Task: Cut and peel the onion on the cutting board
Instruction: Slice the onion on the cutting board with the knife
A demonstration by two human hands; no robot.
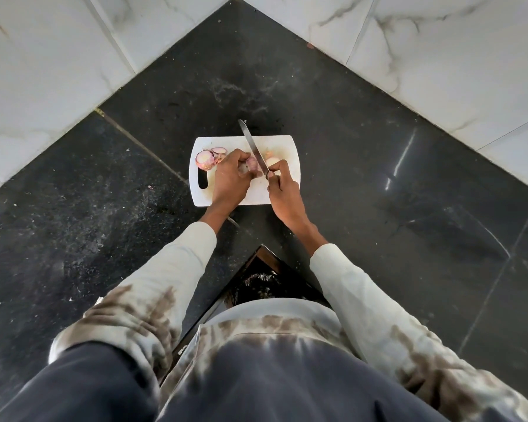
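Left hand (pixel 230 175) curls its fingers around a purple-skinned onion (pixel 251 164) mid-board (pixel 287 144); right hand (pixel 282 187) grips the knife (pixel 252 146), blade pointing to 11 o'clock; peelings (pixel 206 159) at 9 o'clock

Black stone counter (pixel 348 141) meets white marble wall tiles (pixel 58 56).

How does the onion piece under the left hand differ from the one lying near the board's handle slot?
The onion piece under the left hand is gripped by the left hand and mostly hidden, beside the knife; the onion piece by the handle slot lies free and fully visible. The gripped piece touches the blade; the other lies apart from it. Both show purple skin and rest on the white cutting board.
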